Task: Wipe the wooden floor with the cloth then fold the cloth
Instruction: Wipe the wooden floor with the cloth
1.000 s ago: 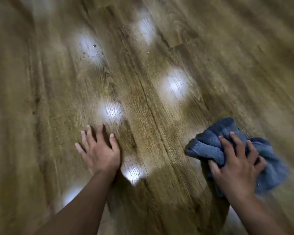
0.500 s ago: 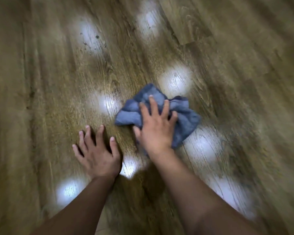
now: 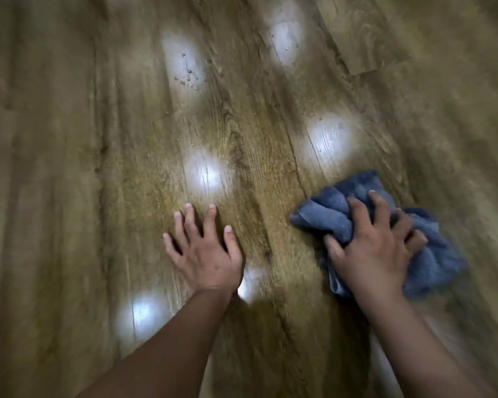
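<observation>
A crumpled blue-grey cloth (image 3: 354,193) lies bunched on the wooden floor (image 3: 270,145) at the right. My right hand (image 3: 371,245) presses down on it, fingers spread and curled into its folds. My left hand (image 3: 204,248) rests flat on the planks to the left of the cloth, fingers straight and spread, holding nothing. A hand's width of bare floor separates the two hands.
Small water droplets (image 3: 189,74) sit on the planks farther ahead on the left, with a few more droplets (image 3: 291,48) at the upper middle. Bright light reflections dot the boards.
My right hand swept the cloth from the right to the middle near my left hand, then back to the right. My left hand stayed planted on the floor.
</observation>
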Demonstrator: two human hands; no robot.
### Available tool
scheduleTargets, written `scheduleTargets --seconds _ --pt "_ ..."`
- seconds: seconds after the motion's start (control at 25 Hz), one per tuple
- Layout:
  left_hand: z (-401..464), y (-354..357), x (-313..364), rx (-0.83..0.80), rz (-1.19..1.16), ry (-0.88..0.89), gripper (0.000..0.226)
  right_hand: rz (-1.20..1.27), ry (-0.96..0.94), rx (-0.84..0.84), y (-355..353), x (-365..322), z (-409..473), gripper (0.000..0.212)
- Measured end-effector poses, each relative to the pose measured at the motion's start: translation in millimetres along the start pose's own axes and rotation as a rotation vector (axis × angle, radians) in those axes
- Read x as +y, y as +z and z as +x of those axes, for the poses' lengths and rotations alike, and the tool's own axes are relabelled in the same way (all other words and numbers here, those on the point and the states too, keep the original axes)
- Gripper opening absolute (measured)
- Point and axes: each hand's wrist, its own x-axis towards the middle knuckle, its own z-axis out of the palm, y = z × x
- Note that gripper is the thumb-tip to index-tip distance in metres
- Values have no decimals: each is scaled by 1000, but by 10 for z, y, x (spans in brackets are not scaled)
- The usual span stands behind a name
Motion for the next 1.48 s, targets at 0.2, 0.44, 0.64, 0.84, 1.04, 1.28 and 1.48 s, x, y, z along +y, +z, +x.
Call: scheduleTargets --seconds 0.2,0.44,0.64,0.84,1.04,1.28,1.48 --pt "26 -40 2 -76 7 -4 58 16 -79 -47 16 -585 -366 80" --pt "443 -486 -579 -325 -169 48 65 19 -263 -85 -13 -485 -1609 77" --pt "966 -915 -1476 -643 -219 -461 152 30 -232 -57 63 -569 -1605 79" --pt "978 -885 -1497 -770 -263 -375 155 -5 -148 -71 89 -1017 -930 78" --pt "1022 -898 -1511 -813 -210 -383 147 -16 -89 -43 282 -1921 285 74" --pt "1033 -879 -1568 -814 -226 -400 143 -15 -283 -85 401 -2810 490 75" --pt "1059 -848 -1565 -756 -310 -445 131 -12 -418 -74 367 -2570 -159 84"
